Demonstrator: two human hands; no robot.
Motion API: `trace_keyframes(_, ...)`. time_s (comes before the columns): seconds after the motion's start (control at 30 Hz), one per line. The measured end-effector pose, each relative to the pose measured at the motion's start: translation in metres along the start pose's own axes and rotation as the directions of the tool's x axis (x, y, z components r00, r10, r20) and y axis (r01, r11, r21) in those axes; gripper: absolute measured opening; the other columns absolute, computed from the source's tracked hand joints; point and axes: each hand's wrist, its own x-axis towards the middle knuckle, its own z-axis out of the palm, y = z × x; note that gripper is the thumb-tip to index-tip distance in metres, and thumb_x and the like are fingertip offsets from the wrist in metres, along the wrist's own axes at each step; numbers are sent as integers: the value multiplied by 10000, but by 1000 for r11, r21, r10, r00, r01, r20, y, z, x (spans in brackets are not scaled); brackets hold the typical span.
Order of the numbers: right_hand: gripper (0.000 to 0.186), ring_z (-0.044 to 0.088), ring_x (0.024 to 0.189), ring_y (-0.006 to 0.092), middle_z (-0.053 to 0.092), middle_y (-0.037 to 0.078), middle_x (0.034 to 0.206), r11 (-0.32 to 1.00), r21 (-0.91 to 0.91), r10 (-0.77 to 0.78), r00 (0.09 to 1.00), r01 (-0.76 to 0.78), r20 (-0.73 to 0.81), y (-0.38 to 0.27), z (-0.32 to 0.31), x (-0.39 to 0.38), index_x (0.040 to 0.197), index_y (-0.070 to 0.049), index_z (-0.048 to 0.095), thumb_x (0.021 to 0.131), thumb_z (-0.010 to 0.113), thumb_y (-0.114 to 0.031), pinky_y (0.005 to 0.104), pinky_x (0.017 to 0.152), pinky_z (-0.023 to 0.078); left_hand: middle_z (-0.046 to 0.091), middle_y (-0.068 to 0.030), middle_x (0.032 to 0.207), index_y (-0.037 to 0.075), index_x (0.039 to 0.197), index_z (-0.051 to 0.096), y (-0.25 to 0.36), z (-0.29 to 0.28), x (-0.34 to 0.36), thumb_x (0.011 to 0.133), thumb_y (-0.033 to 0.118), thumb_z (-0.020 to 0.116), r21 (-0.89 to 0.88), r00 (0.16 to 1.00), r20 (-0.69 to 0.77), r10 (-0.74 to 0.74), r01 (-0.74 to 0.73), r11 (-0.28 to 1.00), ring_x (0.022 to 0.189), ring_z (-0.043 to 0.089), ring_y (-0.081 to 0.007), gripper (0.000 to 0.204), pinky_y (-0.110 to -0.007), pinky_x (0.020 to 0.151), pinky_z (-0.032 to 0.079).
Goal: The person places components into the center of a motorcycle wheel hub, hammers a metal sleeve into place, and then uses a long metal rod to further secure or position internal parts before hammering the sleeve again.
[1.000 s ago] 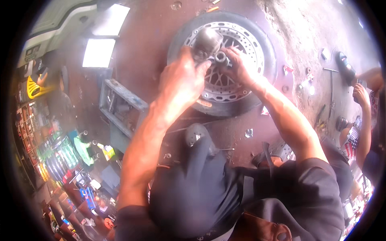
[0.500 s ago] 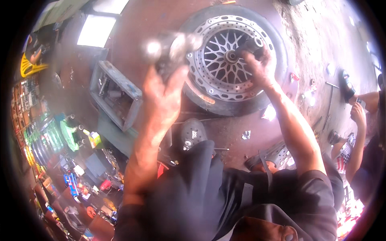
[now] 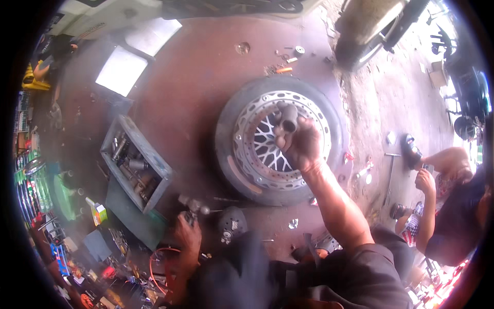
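My right hand (image 3: 306,145) is closed around a dark, hollow cylindrical socket (image 3: 290,119), held above the middle of a wheel. The wheel lies flat on the floor, with a black tyre (image 3: 230,159), pale lattice spokes and a perforated metal brake disc (image 3: 251,171). Low on the left, beside my dark shoe (image 3: 232,224), my left hand (image 3: 188,233) grips what looks like a hammer (image 3: 191,202), its metal head having a rounded end. The hammer's handle is mostly hidden by the hand. The socket covers the wheel's hub.
An open metal toolbox (image 3: 163,177) of sockets stands left of the wheel. White sheets (image 3: 122,70) lie beyond it. A T-shaped bar (image 3: 390,175) is on the floor at right, near a seated person (image 3: 453,221). A motorcycle wheel (image 3: 368,49) stands at the far right.
My left hand has dropped with the hammer from beside the wheel to near my shoe. The right hand still holds the socket above the wheel. The view has shifted, showing more floor beyond.
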Motion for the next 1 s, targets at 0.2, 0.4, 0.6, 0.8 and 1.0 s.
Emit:
trace_keyframes(0.2,706,572,1093,331,581,186,1161,624,-775,-114,993,98,33,25,23,18,1381,-66,403,717,641,-71,466,961,468,606,-206,1054,41,1211,485,0,1,-19,790,191,735,174,998,60,-17,6,985,954,610,-410,512,-502,789,478)
trace_keyframes(0.4,743,578,1113,322,573,212,1204,826,-559,75,997,-74,-21,52,39,21,1412,-30,357,735,660,-61,437,988,470,591,-195,1072,20,1247,482,-28,13,-12,813,147,715,-68,989,-82,126,-131,989,955,612,-360,509,-457,820,484)
trace_keyframes(0.6,810,564,1084,201,586,119,1166,621,-772,190,981,-140,-25,95,44,-2,1404,9,362,786,819,-246,328,951,459,578,-136,1196,-6,1381,426,102,-54,53,766,20,785,-750,924,-150,351,-338,569,1014,596,-197,713,-318,892,497)
trace_keyframes(0.8,684,522,1152,183,580,109,1210,487,-860,223,974,-150,-43,127,64,-15,1383,4,420,865,743,-305,323,957,446,574,-169,1229,-14,1279,504,122,-61,69,782,54,754,-637,883,-217,416,-451,625,1085,593,-254,560,-360,927,481)
trace_keyframes(1.0,495,610,982,159,634,104,1088,574,-806,217,976,-145,-21,119,13,-11,1351,10,487,1010,512,-348,297,886,492,623,-147,1107,-20,1267,513,135,-62,73,803,56,729,-732,931,-109,349,-313,605,988,620,-216,517,-326,830,519)
